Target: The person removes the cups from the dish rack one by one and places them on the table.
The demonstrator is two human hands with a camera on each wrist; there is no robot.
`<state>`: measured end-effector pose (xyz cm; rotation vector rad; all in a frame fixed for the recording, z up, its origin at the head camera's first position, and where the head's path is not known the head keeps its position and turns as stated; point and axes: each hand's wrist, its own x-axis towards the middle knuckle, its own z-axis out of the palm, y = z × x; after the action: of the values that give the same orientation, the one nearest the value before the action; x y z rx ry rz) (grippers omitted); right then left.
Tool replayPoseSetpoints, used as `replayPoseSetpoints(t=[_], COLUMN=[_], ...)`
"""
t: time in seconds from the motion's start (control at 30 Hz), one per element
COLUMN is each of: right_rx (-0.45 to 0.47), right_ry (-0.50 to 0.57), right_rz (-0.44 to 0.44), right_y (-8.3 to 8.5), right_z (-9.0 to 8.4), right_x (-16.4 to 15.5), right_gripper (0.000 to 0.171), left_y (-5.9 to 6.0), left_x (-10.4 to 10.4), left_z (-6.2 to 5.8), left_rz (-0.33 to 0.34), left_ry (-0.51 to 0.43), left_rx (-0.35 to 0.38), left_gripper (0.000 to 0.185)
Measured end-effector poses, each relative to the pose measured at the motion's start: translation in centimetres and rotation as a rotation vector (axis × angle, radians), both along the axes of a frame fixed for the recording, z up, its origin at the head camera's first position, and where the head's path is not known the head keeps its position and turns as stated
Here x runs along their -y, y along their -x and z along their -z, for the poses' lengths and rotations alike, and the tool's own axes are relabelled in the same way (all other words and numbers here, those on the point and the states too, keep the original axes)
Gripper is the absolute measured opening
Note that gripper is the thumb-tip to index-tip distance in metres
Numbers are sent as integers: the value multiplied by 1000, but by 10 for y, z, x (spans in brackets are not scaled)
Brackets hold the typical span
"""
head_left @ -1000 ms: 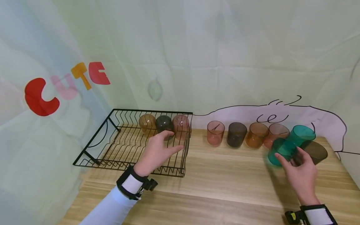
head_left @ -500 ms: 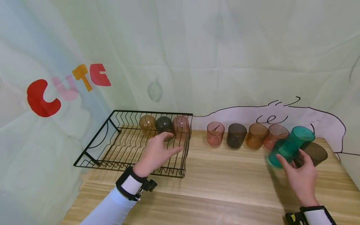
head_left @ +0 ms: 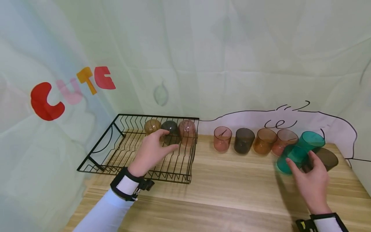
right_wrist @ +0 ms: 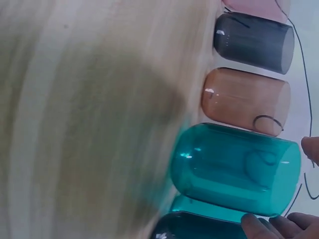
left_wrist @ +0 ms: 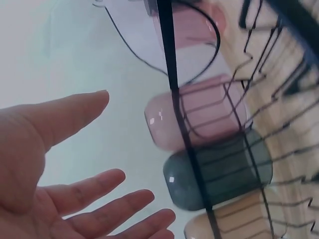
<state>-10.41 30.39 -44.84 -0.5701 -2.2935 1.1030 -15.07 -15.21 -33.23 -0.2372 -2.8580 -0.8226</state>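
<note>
left hand (head_left: 153, 149): hovering over the black wire rack (head_left: 95, 154), fingers spread loose and holding nothing, fingertips sitting just short of the dark upturned cup (head_left: 170, 129)

right hand (head_left: 311, 180): curling round the teal cup (head_left: 290, 158), fingertips pressing its side; wrist view showing fingertips (right_wrist: 259, 226) at the rim end

teal cup: sitting at the far right end of the cup row, well apart from the rack, looking tilted in the head view, second teal cup (head_left: 310, 140) right behind it and a dark brown cup (head_left: 327, 158) just beside

rack: already holding three upturned cups along its back edge – amber (head_left: 152, 126), dark, pink (head_left: 187, 128)

row right of the rack: pink (head_left: 222, 139), dark grey (head_left: 244, 140), amber (head_left: 264, 140) and another pinkish one (head_left: 284, 138), standing mouth up on the wooden table (head_left: 232, 190)

risk: probably knocking over the neighbours while pulling the teal cup out, packed that tight; also slipping out of a fingertip-only hold, smooth plastic and all
</note>
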Motion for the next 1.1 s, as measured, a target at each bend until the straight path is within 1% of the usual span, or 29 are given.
replayPoseSetpoints(t=[0.1, 0.2, 0.33, 0.43, 0.53, 0.63, 0.7, 0.8, 0.87, 0.93, 1.0, 1.1], right_rx=[-19, -37, -74, -82, -94, -74, -34, 38, 90, 118, 145, 147], right_ry=[-20, -32, -61, -107, -163, -204, -231, -259, -283, -292, -298, -299], right_rz=[-16, -29, -45, -96, -198, -339, -437, -579, -651, -708, -746, -783], right_y=[1, 0, -4, -9, -11, -13, -14, -15, -16, -15, -15, -13], right_z=[-5, -12, -27, -41, -52, -55, -57, -57, -57, -57, -57, -55], right_x=[1, 4, 14, 26, 41, 59, 72, 89, 99, 106, 112, 119], right_gripper=[78, 76, 77, 79, 79, 76, 73, 72, 73, 74, 74, 76], left_y=[5, 12, 25, 35, 43, 52, 58, 66, 70, 73, 76, 79], left_x=[8, 17, 30, 38, 44, 50, 53, 56, 56, 55, 55, 55], left_z=[-4, -7, -9, -7, -1, 5, 10, 13, 15, 16, 18, 21], left_rz=[-19, -28, -25, -23, -28, -32, -28, -20, -17, -19, -27, -34], left_ry=[25, 49, 31, 17, 33, 65, 84, 136, 172, 210, 232, 242], left_rx=[-8, -48, -70, -75, -68, -50, -23, 13, 38, 59, 79, 111], left_gripper=[66, 70, 85, 99, 108, 112, 112, 113, 113, 114, 114, 113])
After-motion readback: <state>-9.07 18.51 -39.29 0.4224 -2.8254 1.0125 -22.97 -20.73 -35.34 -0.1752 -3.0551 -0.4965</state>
